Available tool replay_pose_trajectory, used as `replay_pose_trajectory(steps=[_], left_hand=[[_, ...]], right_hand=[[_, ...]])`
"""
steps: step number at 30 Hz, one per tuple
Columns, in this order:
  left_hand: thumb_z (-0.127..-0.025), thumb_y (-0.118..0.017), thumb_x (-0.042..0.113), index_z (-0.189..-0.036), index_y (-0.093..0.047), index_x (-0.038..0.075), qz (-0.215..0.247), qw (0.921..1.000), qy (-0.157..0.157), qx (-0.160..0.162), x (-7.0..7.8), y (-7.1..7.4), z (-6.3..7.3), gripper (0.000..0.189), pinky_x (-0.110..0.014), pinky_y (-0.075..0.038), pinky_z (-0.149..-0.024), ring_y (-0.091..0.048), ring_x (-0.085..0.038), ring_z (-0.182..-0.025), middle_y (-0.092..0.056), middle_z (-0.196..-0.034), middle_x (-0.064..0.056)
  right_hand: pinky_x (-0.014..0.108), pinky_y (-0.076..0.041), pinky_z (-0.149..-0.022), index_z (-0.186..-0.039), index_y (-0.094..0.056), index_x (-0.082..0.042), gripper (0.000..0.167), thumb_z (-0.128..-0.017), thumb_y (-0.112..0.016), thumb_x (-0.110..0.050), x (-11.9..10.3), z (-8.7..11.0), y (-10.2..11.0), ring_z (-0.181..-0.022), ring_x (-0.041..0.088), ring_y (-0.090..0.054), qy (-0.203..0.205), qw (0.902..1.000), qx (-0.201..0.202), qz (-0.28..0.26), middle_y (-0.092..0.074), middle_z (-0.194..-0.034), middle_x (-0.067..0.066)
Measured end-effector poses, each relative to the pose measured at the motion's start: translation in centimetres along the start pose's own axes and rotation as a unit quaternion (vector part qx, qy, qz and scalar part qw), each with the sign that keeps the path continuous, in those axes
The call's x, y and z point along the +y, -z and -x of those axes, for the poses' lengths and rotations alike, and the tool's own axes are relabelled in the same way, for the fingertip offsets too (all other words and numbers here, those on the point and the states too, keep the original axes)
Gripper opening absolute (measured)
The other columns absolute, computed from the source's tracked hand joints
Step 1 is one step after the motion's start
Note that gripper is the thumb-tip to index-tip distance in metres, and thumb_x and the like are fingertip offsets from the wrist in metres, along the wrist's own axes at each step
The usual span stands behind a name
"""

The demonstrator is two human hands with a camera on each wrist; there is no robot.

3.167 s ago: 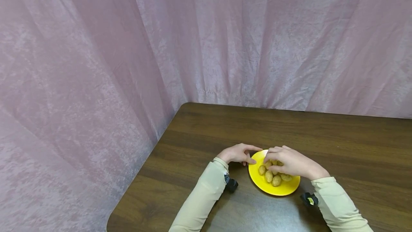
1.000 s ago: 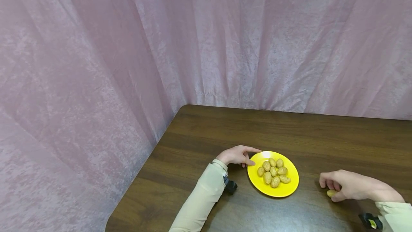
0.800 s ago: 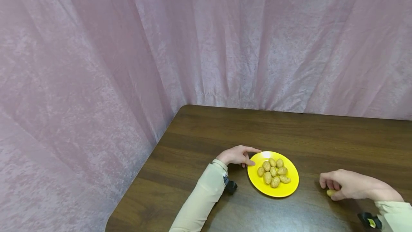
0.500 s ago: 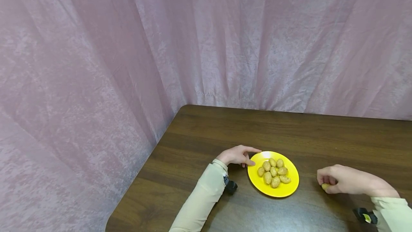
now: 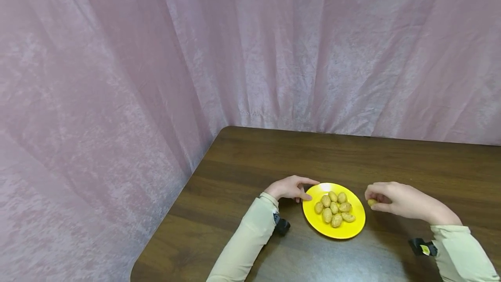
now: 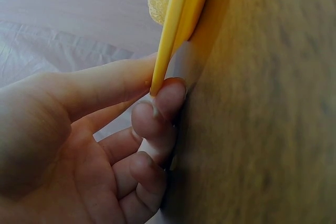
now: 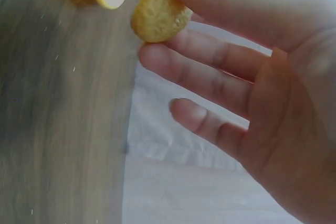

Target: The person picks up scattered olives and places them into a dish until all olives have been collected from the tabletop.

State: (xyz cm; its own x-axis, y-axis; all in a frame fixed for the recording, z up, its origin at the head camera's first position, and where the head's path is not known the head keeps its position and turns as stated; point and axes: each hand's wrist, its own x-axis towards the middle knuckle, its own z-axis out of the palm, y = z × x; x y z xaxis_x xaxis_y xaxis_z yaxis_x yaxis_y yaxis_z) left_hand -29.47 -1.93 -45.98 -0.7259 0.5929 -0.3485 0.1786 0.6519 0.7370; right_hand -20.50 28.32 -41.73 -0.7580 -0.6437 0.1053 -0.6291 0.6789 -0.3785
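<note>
A round yellow plate (image 5: 325, 228) lies on the brown table and bears several rough, yellow-brown, walnut-like ovals (image 5: 326, 216). At its left rim is my left hand (image 5: 289, 187); the left wrist view shows the thumb on the upper face of the plate (image 6: 169, 40) and fingertips under the edge, pinching it. Just right of the plate, above the table, my right hand (image 5: 401, 199) pinches another walnut-like oval (image 7: 159, 14) by its fingertips. That oval has a pitted golden surface; its far side is hidden. The little finger stays apart from it.
The wooden table (image 5: 250, 156) has a rounded corner at the far left. Pink curtains (image 5: 274, 56) hang behind it and along its left side. Each wrist wears a small black camera (image 5: 282, 225).
My right hand left the plate for the table at the right, where it held an oval. Now it has come back left and up with the oval. My left hand stays at the rim.
</note>
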Motion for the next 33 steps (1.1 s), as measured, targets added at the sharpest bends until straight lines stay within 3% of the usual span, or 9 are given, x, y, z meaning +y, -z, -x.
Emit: replay_pose_trajectory(steps=[6, 14, 21, 27, 33], left_hand=[[-0.089, -0.070, 0.018, -0.138, -0.055, 0.029, -0.005, 1.0000, -0.001, 0.000, 0.0, 0.0, -0.1, 0.052, -0.020, -0.043, -0.055, -0.051, -0.013, -0.057, -0.055, -0.066, -0.002], [-0.089, -0.069, 0.016, -0.138, -0.055, 0.027, -0.013, 0.9998, -0.014, -0.003, -0.1, 0.1, -0.1, 0.052, -0.019, -0.042, -0.054, -0.051, -0.012, -0.056, -0.055, -0.065, -0.001], [-0.090, -0.069, 0.017, -0.139, -0.054, 0.028, -0.018, 0.9997, -0.013, -0.006, -0.1, 0.2, -0.1, 0.052, -0.019, -0.042, -0.054, -0.052, -0.012, -0.057, -0.055, -0.066, -0.001], [-0.090, -0.068, 0.018, -0.139, -0.054, 0.027, -0.022, 0.9996, -0.019, -0.008, -0.2, 0.3, -0.1, 0.052, -0.019, -0.042, -0.054, -0.052, -0.012, -0.056, -0.056, -0.065, -0.001], [-0.090, -0.068, 0.020, -0.140, -0.053, 0.029, -0.025, 0.9995, -0.017, -0.011, -0.2, 0.4, 0.0, 0.052, -0.019, -0.042, -0.055, -0.052, -0.012, -0.057, -0.056, -0.066, -0.001]], right_hand=[[0.021, -0.044, -0.059, -0.092, -0.062, -0.022, 0.018, -0.083, -0.073, -0.011, -0.7, -1.2, 0.1, -0.073, -0.009, -0.045, 0.004, 0.9988, 0.038, 0.030, -0.056, -0.083, -0.018], [0.028, -0.053, -0.069, -0.092, -0.063, -0.021, 0.018, -0.083, -0.073, -0.009, -1.3, -2.5, -0.4, -0.081, -0.003, -0.056, 0.001, 0.9991, 0.032, 0.027, -0.062, -0.089, -0.015], [0.024, -0.049, -0.065, -0.093, -0.065, -0.023, 0.016, -0.083, -0.075, -0.015, -2.2, -4.1, -1.0, -0.077, -0.002, -0.054, -0.020, 0.9982, 0.042, 0.039, -0.061, -0.086, -0.015], [0.022, -0.047, -0.064, -0.092, -0.066, -0.021, 0.015, -0.082, -0.077, -0.017, -2.6, -5.9, -2.0, -0.074, -0.001, -0.055, 0.008, 0.9977, 0.057, 0.035, -0.062, -0.087, -0.013], [0.033, -0.041, -0.078, -0.092, -0.065, -0.024, 0.013, -0.084, -0.075, -0.020, -3.1, -7.5, -3.1, -0.079, 0.006, -0.059, -0.004, 0.9962, 0.086, 0.014, -0.062, -0.085, -0.017]])
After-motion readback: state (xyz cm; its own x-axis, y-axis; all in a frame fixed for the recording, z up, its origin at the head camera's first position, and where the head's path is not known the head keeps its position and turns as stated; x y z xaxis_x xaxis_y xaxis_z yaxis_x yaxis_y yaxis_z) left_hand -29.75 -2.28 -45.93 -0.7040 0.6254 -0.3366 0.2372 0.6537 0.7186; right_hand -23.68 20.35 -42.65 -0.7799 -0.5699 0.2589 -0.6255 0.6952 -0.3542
